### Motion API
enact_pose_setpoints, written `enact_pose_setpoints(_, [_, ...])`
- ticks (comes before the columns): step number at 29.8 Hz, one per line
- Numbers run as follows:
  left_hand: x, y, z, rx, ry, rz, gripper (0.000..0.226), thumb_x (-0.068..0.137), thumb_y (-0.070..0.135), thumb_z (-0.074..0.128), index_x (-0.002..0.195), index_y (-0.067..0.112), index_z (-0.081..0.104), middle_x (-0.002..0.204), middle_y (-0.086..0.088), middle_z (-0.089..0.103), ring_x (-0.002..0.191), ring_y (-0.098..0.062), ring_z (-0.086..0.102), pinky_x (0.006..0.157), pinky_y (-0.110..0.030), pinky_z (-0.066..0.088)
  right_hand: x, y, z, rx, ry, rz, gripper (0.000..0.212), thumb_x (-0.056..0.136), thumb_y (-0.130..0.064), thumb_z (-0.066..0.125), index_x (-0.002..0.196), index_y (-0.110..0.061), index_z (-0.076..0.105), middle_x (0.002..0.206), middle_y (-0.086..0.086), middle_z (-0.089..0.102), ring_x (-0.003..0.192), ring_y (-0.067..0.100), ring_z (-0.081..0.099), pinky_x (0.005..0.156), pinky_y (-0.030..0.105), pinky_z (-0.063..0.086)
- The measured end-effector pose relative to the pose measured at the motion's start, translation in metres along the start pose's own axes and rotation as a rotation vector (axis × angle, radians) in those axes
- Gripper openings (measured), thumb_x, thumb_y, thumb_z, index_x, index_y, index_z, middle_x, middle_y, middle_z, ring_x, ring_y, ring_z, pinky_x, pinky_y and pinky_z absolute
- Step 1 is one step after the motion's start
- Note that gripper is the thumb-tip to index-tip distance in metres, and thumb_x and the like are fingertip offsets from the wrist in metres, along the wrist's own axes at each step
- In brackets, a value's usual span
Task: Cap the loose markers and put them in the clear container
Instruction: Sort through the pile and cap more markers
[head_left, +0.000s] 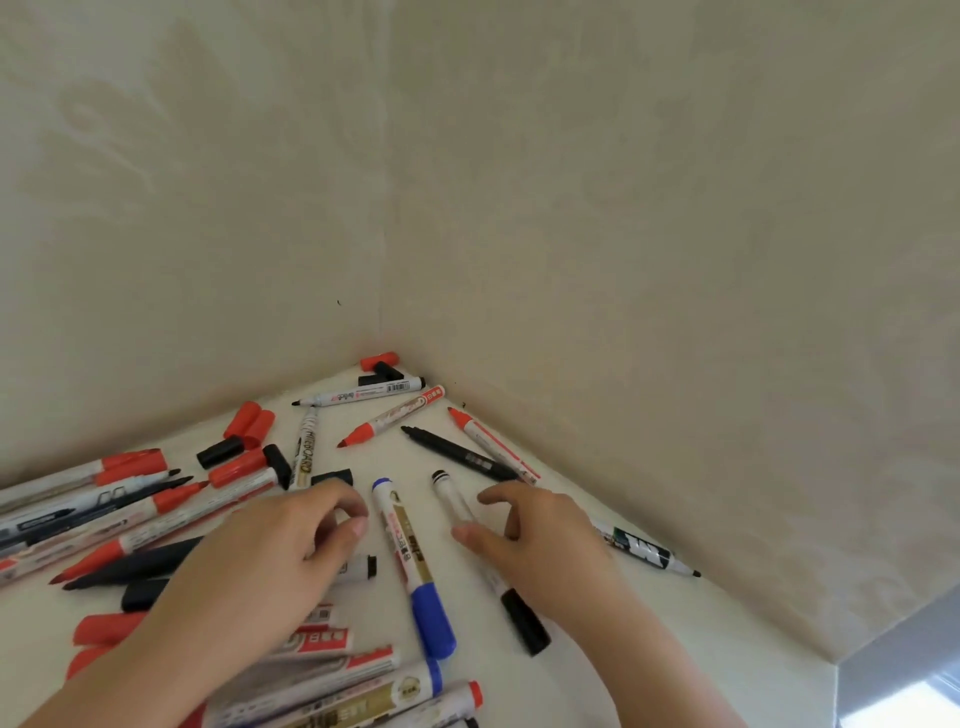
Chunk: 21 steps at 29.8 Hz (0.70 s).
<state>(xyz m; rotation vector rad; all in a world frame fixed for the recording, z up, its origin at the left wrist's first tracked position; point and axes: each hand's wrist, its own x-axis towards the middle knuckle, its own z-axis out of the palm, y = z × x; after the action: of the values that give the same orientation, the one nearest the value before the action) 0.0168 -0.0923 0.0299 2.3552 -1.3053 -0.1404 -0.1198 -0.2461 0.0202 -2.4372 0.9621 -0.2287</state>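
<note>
Markers (358, 431) lie uncapped around our blue marker (410, 566); no container visible; left hand (270, 561) and right hand (540, 540), fingers loosely curled, grasp nothing.

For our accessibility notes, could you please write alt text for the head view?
Two bare hands reach over a white tabletop strewn with markers and loose red and black caps: the left hand curls over the pile, the right hand hovers, fingers spread, over a black-capped marker. A blue-capped marker lies between them. Beige walls meet in a corner behind.
</note>
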Motion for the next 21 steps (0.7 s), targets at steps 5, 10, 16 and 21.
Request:
enact_pose_setpoints(5, [0.004,-0.014,0.001,0.010,0.047,-0.068,0.015,0.092,0.035,0.044,0.103,0.039,0.053,0.071,0.014,0.060,0.049,-0.003,0.056,0.045,-0.016,0.042,0.002,0.022,-0.027,0.028,0.274,0.096,0.016,0.085,-0.038,0.057,0.099,-0.032,0.062,0.069,-0.012,0.053,0.072,0.012,0.053,0.065,0.027,0.043])
enact_pose_setpoints(10, [0.007,-0.023,0.000,-0.018,0.098,-0.139,0.012,0.093,0.031,0.045,0.099,0.038,0.053,0.078,0.016,0.060,0.049,-0.002,0.055,0.045,-0.014,0.039,0.001,0.038,-0.034,-0.247,0.047,0.259,0.036,0.080,-0.036,0.064,0.115,-0.026,0.058,0.111,-0.004,0.058,0.102,0.017,0.057,0.081,0.027,0.047])
enact_pose_setpoints(16, [0.009,-0.030,-0.002,-0.103,0.204,-0.196,0.021,0.095,0.022,0.040,0.098,0.033,0.057,0.076,0.018,0.058,0.052,-0.003,0.051,0.050,-0.020,0.037,0.007,0.033,-0.029,-0.284,0.337,0.093,0.014,0.088,-0.035,0.053,0.090,-0.025,0.062,0.081,-0.002,0.058,0.084,0.021,0.058,0.061,0.028,0.040])
enact_pose_setpoints(21, [0.009,-0.035,0.000,-0.039,0.231,-0.156,0.022,0.095,0.025,0.041,0.107,0.032,0.058,0.104,0.013,0.055,0.093,-0.005,0.050,0.072,-0.018,0.034,0.000,0.005,-0.032,0.965,0.492,0.003,0.010,0.092,-0.023,0.051,0.087,-0.021,0.060,0.065,-0.006,0.052,0.049,0.008,0.044,0.050,0.020,0.037])
